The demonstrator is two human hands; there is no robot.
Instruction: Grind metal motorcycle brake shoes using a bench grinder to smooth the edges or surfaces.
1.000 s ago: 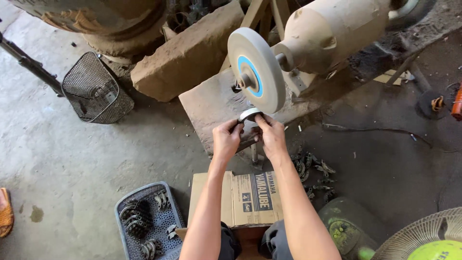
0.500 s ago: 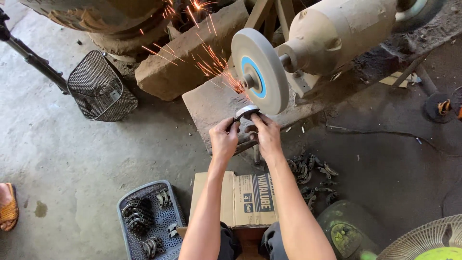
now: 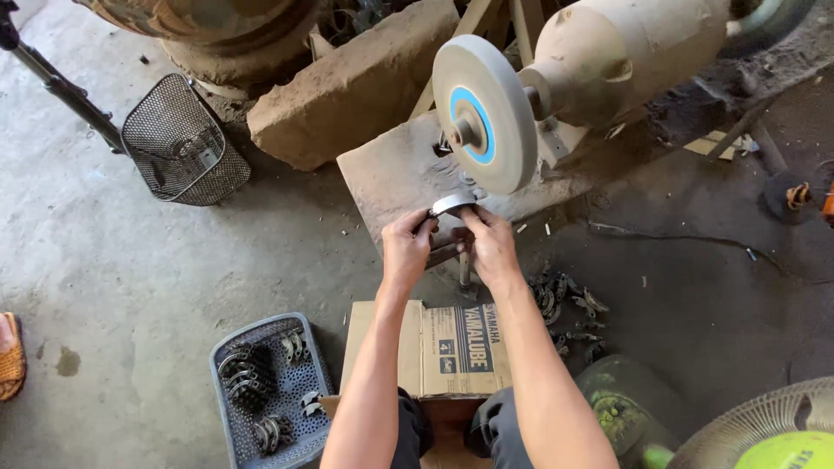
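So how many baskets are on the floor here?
2. A wire mesh basket upper left by the stone block; a grey plastic basket of curved metal parts, lower left. Others may be hidden.

Curved grey metal piece (image 3: 452, 204): only its top arc shows, ends hidden under left hand (image 3: 407, 250) and right hand (image 3: 492, 246). Round green-and-cream fan grille (image 3: 764, 430) cut by near-right corner. Orange sandal (image 3: 10, 358) cut by left edge. Rusty round drum (image 3: 208, 22) cut by far edge. Small dark metal parts in grey plastic crate (image 3: 228, 415) too small to make out, crate cut by near edge. Beige grinder motor housing (image 3: 634, 52) cut at far edge.
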